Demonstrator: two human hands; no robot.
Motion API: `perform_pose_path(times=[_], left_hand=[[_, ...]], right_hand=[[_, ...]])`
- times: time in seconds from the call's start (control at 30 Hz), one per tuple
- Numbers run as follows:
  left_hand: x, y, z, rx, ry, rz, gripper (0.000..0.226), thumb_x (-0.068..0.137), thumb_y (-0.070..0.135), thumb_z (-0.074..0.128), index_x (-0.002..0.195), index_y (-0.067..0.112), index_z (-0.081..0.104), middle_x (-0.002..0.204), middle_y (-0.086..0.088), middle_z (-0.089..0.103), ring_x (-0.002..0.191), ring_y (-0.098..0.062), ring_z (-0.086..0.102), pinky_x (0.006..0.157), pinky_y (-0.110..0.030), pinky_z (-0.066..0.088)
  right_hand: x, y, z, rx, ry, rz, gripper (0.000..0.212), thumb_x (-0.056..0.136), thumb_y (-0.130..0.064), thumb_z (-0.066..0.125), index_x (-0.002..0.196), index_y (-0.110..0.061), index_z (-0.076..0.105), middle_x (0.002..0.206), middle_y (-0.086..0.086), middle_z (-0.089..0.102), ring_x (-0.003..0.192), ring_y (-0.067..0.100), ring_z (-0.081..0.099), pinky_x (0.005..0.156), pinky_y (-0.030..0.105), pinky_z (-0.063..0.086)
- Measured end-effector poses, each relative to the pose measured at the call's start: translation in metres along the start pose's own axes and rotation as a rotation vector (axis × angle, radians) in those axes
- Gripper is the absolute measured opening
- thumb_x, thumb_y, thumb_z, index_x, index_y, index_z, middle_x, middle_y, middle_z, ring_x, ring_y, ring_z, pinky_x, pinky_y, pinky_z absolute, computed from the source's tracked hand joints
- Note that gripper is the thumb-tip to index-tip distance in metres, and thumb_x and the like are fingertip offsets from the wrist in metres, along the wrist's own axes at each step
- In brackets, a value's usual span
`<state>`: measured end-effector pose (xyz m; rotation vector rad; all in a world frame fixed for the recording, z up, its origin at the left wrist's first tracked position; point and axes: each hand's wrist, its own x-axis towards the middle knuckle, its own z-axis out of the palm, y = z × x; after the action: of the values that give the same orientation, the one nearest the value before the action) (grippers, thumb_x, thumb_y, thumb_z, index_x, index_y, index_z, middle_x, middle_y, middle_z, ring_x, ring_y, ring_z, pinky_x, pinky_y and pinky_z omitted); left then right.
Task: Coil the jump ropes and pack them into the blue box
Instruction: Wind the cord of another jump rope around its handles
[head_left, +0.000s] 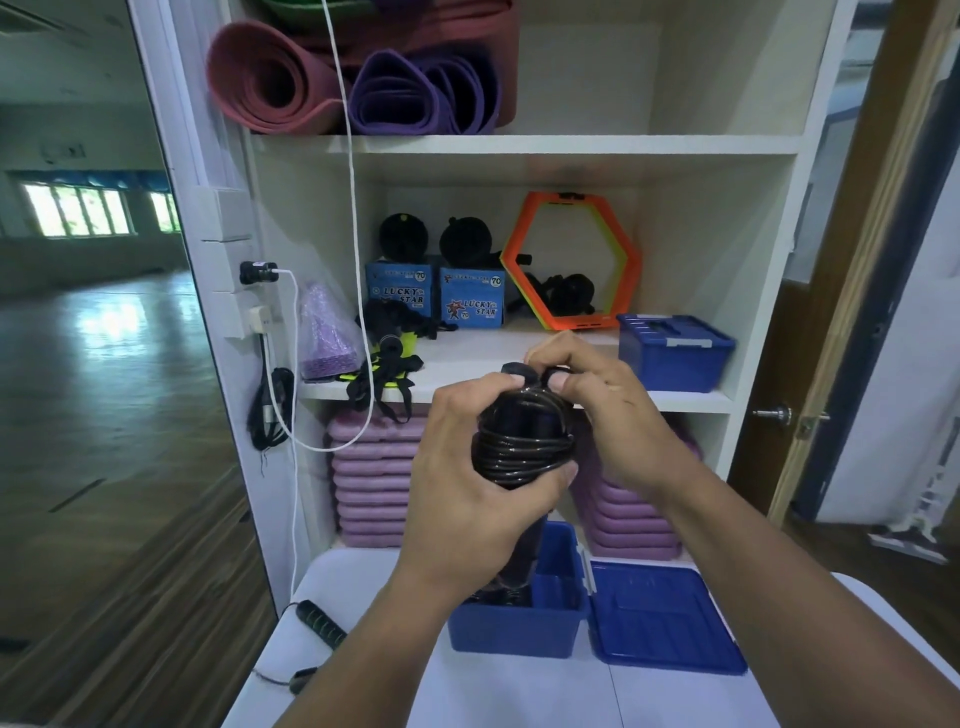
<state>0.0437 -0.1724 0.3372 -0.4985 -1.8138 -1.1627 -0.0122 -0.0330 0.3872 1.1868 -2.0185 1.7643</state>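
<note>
My left hand (470, 483) grips a black jump rope (522, 441) whose cord is wound in tight loops round its handles. My right hand (597, 400) pinches the end of the cord at the top of the bundle. Both hands hold it in the air in front of the shelf. Below them an open blue box (519, 623) stands on the white table (519, 691), with dark rope partly visible inside. Its blue lid (660, 618) lies flat beside it on the right. Another jump rope with a black and green handle (319, 626) lies at the table's left edge.
A white shelf unit stands right behind the table. On its middle shelf sit a closed blue box (675, 351), an orange hexagon ring (569, 262), two Lucky Star boxes (470, 301) and black straps. A white cable (353, 208) hangs at the left. Purple pads are stacked below.
</note>
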Motion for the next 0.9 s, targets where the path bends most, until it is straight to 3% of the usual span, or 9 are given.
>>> perform_pose_path(times=[0.1, 0.2, 0.3, 0.37, 0.47, 0.6, 0.67, 0.77, 0.9], left_hand=[[0.001, 0.001, 0.003, -0.070, -0.038, -0.064, 0.074, 0.064, 0.022, 0.090, 0.124, 0.038, 0.049, 0.120, 0.007, 0.054, 0.114, -0.021, 0.059, 0.092, -0.041, 0.053], [0.001, -0.006, 0.006, -0.124, -0.071, -0.154, 0.073, 0.065, 0.023, 0.090, 0.123, 0.042, 0.050, 0.119, 0.008, 0.056, 0.112, -0.023, 0.061, 0.090, -0.045, 0.054], [0.006, -0.015, 0.007, -0.090, -0.063, -0.211, 0.071, 0.065, 0.026, 0.088, 0.121, 0.045, 0.049, 0.119, 0.012, 0.057, 0.116, -0.013, 0.057, 0.097, -0.034, 0.050], [0.011, -0.022, 0.007, -0.063, -0.069, -0.231, 0.070, 0.065, 0.028, 0.087, 0.121, 0.044, 0.048, 0.118, 0.013, 0.057, 0.117, -0.008, 0.055, 0.097, -0.028, 0.047], [0.018, -0.034, 0.003, -0.054, -0.120, -0.307, 0.070, 0.067, 0.037, 0.085, 0.123, 0.042, 0.043, 0.117, 0.017, 0.056, 0.111, -0.007, 0.059, 0.095, -0.031, 0.050], [0.022, -0.052, -0.004, -0.096, -0.254, -0.512, 0.056, 0.083, 0.043, 0.070, 0.130, 0.040, 0.039, 0.114, 0.015, 0.062, 0.106, -0.007, 0.062, 0.096, -0.036, 0.052], [0.020, -0.062, -0.005, -0.255, -0.287, -0.662, 0.040, 0.090, 0.047, 0.052, 0.130, 0.038, 0.048, 0.115, 0.007, 0.068, 0.108, -0.013, 0.065, 0.099, -0.045, 0.051], [0.013, -0.070, -0.007, -0.383, -0.217, -0.761, 0.030, 0.105, 0.036, 0.036, 0.118, 0.031, 0.063, 0.110, -0.001, 0.072, 0.106, -0.018, 0.068, 0.095, -0.042, 0.055], [0.001, -0.076, -0.015, -0.502, -0.194, -0.909, 0.034, 0.107, 0.036, 0.038, 0.108, 0.023, 0.070, 0.103, -0.005, 0.075, 0.095, -0.017, 0.071, 0.088, -0.041, 0.057]], right_hand=[[0.004, 0.010, 0.000, 0.176, -0.010, 0.135, 0.016, 0.081, -0.022, 0.046, 0.076, -0.026, 0.061, 0.081, -0.002, 0.056, 0.082, 0.017, 0.050, 0.078, 0.037, 0.039], [0.006, 0.016, -0.001, 0.081, -0.015, 0.211, 0.014, 0.083, -0.025, 0.046, 0.079, -0.016, 0.056, 0.081, 0.003, 0.054, 0.080, 0.020, 0.047, 0.076, 0.040, 0.037], [0.007, 0.024, 0.007, 0.073, 0.096, 0.255, 0.022, 0.099, -0.020, 0.045, 0.086, -0.020, 0.063, 0.081, 0.000, 0.062, 0.078, 0.015, 0.056, 0.074, 0.036, 0.045], [0.005, 0.034, 0.013, 0.122, 0.232, 0.265, 0.018, 0.101, -0.022, 0.051, 0.094, -0.023, 0.068, 0.091, 0.003, 0.070, 0.085, 0.017, 0.064, 0.079, 0.039, 0.052], [0.001, 0.053, 0.021, 0.149, 0.338, 0.303, 0.017, 0.102, -0.026, 0.052, 0.109, -0.022, 0.067, 0.106, 0.008, 0.074, 0.100, 0.029, 0.070, 0.084, 0.041, 0.055], [-0.005, 0.065, 0.032, 0.293, 0.313, 0.426, 0.027, 0.105, -0.016, 0.044, 0.116, -0.024, 0.067, 0.114, 0.005, 0.074, 0.111, 0.023, 0.069, 0.094, 0.039, 0.054], [-0.008, 0.071, 0.037, 0.334, 0.276, 0.469, 0.028, 0.105, -0.015, 0.043, 0.119, -0.021, 0.068, 0.116, 0.008, 0.074, 0.113, 0.023, 0.068, 0.097, 0.039, 0.052], [-0.012, 0.081, 0.042, 0.385, 0.248, 0.510, 0.029, 0.105, -0.013, 0.045, 0.127, -0.015, 0.064, 0.118, 0.011, 0.073, 0.113, 0.028, 0.068, 0.102, 0.042, 0.050], [-0.027, 0.089, 0.051, 0.419, 0.127, 0.544, 0.034, 0.099, -0.011, 0.055, 0.132, -0.019, 0.060, 0.117, 0.004, 0.073, 0.101, 0.018, 0.071, 0.089, 0.034, 0.054]])
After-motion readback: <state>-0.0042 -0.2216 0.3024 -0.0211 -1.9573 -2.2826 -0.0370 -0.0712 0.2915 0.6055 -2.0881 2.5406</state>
